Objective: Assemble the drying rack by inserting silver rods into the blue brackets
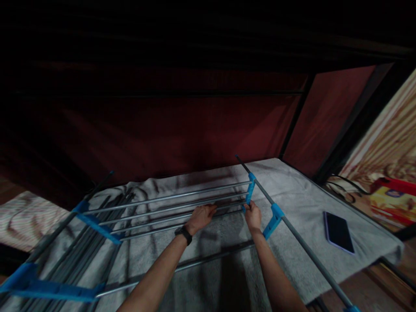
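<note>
A rack of grey metal rods [169,203] and blue plastic connectors lies on a grey towel [292,195]. My left hand [202,216], with a black watch on its wrist, is closed over one of the cross rods near its right end. Fingers of my right hand [252,215] pinch the lower end of a blue connector [250,190] where the rods meet a long side pole [292,234]. A second blue connector [274,219] sits on that pole just right of my right hand.
A dark phone [338,232] lies on the towel at the right. Loose grey rods [97,225] are bundled at the left by another blue bar [94,223]. A dark red fabric wall [182,130] stands behind. A red and yellow box [391,199] sits far right.
</note>
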The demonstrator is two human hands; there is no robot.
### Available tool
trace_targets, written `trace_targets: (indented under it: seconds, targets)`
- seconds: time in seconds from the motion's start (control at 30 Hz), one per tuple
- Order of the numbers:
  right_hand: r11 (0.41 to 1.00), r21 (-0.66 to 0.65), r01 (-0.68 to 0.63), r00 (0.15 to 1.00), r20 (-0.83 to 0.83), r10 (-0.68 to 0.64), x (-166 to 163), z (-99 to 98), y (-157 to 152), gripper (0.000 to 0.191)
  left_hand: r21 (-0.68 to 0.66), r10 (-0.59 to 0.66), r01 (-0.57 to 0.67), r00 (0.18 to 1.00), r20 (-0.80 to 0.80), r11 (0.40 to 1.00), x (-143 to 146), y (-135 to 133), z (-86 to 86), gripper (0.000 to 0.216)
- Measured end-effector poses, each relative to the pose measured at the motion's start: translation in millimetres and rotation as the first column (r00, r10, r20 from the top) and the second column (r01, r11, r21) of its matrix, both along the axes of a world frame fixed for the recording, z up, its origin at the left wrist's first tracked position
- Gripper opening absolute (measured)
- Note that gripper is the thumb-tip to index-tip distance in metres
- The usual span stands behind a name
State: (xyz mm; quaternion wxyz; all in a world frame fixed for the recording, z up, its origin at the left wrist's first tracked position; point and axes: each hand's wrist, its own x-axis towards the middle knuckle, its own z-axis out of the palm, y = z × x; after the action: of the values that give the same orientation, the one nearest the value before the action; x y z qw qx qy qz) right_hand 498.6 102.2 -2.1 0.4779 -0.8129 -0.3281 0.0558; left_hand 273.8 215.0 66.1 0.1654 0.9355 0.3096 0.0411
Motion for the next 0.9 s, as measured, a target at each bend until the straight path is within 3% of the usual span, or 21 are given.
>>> trace_targets:
  seconds: [0.63,0.9]
  targets:
    - [1.000,-0.012,-0.005,1.000,0.017,0.006,-0.2,-2.6,0.0,0.041,-0.089,-0.040,0.040,0.999,0.006,0.995,4.3,5.1,10.0,0.036]
    - [1.000,-0.010,0.005,1.000,0.010,-0.004,0.0,-4.9,0.3,0.041,-0.213,0.007,-0.004,1.000,0.011,0.977,7.3,11.9,7.0,0.035]
